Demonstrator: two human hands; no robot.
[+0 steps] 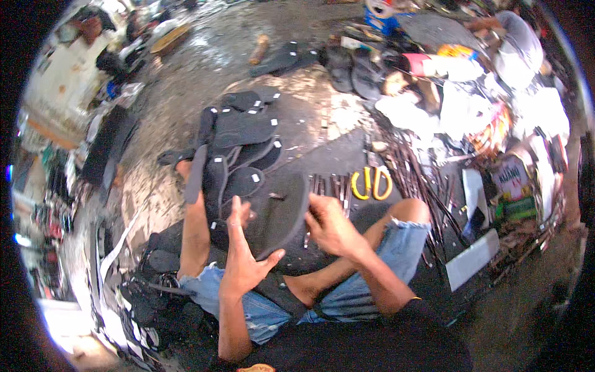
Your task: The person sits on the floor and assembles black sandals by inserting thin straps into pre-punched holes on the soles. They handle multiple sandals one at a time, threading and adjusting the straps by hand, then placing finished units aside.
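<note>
A black sandal sole point(286, 214) is held up between my hands in front of my lap, tilted, with a small dark piece sticking up from its face. My left hand point(243, 251) supports its lower left side, thumb stretched along the lower edge and fingers pointing up. At the opposite edge my right hand point(334, 226) has its fingers curled against the rim; anything small inside them is hidden. Just beyond lies a pile of black soles point(245, 129) with small white tags. Scissors with yellow handles point(370, 183) lie past my right hand, beside several thin metal tools point(334, 186).
Long dark strips point(412, 161) spread over the floor at the right, near a whetstone-like grey block point(472, 260). White plastic bags point(462, 108) and clutter fill the far right. Dark sandals point(353, 71) stand at the back. My bent legs in torn jeans point(396, 260) frame the work.
</note>
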